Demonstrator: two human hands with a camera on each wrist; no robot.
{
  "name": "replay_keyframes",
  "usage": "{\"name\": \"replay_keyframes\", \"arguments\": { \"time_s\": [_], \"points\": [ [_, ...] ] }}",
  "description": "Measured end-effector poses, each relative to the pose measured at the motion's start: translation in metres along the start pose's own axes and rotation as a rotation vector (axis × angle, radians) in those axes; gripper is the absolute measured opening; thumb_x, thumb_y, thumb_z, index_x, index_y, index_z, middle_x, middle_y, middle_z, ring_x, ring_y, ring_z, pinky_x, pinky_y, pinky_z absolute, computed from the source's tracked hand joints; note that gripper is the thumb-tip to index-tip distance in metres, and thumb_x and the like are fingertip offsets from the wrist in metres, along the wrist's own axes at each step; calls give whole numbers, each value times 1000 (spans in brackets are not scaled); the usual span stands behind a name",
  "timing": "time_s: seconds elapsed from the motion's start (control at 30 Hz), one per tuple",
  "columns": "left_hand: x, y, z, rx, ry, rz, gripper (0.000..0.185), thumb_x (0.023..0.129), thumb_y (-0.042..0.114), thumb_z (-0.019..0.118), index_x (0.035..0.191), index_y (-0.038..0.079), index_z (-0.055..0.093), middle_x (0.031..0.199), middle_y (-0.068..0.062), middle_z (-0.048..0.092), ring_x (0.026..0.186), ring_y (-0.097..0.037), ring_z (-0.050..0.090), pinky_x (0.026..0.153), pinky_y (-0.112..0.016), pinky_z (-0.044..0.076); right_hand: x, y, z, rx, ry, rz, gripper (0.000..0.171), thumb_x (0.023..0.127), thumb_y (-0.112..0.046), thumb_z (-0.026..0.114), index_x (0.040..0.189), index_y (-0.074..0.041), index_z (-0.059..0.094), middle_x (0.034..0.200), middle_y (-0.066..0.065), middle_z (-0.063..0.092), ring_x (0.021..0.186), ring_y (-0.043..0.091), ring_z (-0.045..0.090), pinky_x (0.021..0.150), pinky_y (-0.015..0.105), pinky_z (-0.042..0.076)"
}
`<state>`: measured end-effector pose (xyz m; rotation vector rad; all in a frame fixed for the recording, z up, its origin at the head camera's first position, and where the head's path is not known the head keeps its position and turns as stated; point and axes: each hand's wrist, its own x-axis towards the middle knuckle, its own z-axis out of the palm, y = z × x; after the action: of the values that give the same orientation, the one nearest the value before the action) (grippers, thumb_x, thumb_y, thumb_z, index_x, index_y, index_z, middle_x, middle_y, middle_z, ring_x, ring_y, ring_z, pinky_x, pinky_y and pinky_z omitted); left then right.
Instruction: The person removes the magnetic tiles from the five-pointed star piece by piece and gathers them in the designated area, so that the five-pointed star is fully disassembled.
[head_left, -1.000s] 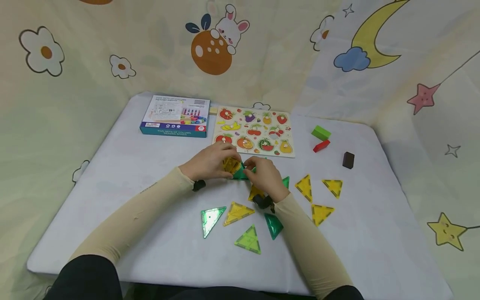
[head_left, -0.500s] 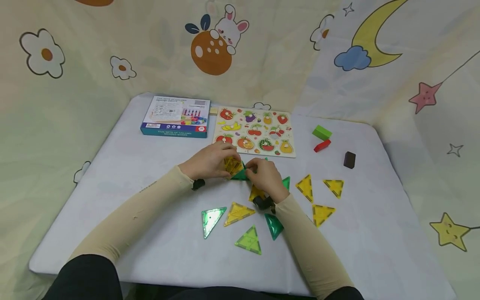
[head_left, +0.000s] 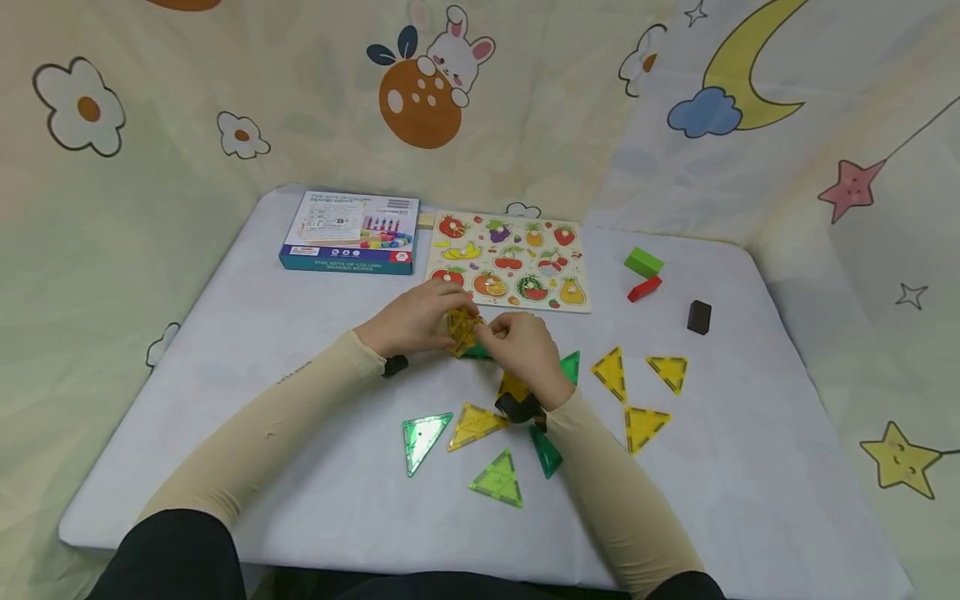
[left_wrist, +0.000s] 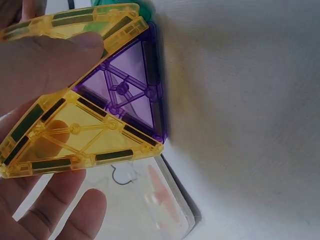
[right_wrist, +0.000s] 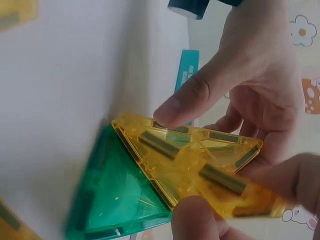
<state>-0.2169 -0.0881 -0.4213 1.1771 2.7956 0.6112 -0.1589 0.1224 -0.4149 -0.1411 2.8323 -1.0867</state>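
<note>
My left hand (head_left: 420, 321) grips a small built shape of translucent magnetic tiles above the table. In the left wrist view its thumb (left_wrist: 75, 57) presses on top and its fingers lie beneath. A purple triangle tile (left_wrist: 132, 82) and a yellow triangle tile (left_wrist: 85, 127) form sides there. My right hand (head_left: 525, 350) pinches another yellow triangle tile (right_wrist: 190, 182) at the shape's right side. Beside it, a green triangle tile (right_wrist: 120, 190) forms the lower part in the right wrist view. The hands hide much of the shape in the head view.
Loose triangle tiles lie nearer me, among them a pale green one (head_left: 423, 437), a lime one (head_left: 498, 481) and yellow ones (head_left: 611, 373). Behind the hands are a fruit puzzle board (head_left: 510, 258) and a box (head_left: 348, 233). Green (head_left: 643, 262), red (head_left: 645, 290) and black blocks (head_left: 699, 317) sit right.
My right hand has shifted slightly left, closer to the left hand. Yellow now shows on the shape's right side where green showed before. The left hand stays nearly in place.
</note>
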Motion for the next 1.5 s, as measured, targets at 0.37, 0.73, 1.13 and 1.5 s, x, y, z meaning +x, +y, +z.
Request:
{"name": "replay_keyframes", "arguments": {
  "time_s": [0.37,0.73,1.13,1.5],
  "points": [
    [-5,-1,0,-2,14,-29,54,80,18,92,129,19,69,141,-4,63,136,-28,54,119,-47,44,-10,5,5,-28,55,-36,20,89,-16,62,90,-2,77,54,-3,49,47,10,41,44,21,28],
    [-5,0,2,-13,35,-10,52,79,17,92,126,21,70,137,-3,64,133,-26,56,118,-47,45,-18,8,5,-63,4,-42,24,94,-17,65,107,-1,79,61,1,55,49,11,46,46,21,32],
    [-4,2,2,-19,23,-22,54,79,19,92,128,21,70,141,-5,63,135,-27,53,120,-47,44,-26,11,4,-54,-31,-84,23,92,-16,67,107,-4,79,76,6,71,52,12,51,47,22,37],
    [4,6,1,-17,-6,-23,55,84,24,88,133,18,65,134,-4,67,125,-24,59,115,-44,48,-30,24,-10,105,27,-132,22,91,-15,62,102,-4,79,75,8,76,51,13,48,48,23,38]
  ]
}}
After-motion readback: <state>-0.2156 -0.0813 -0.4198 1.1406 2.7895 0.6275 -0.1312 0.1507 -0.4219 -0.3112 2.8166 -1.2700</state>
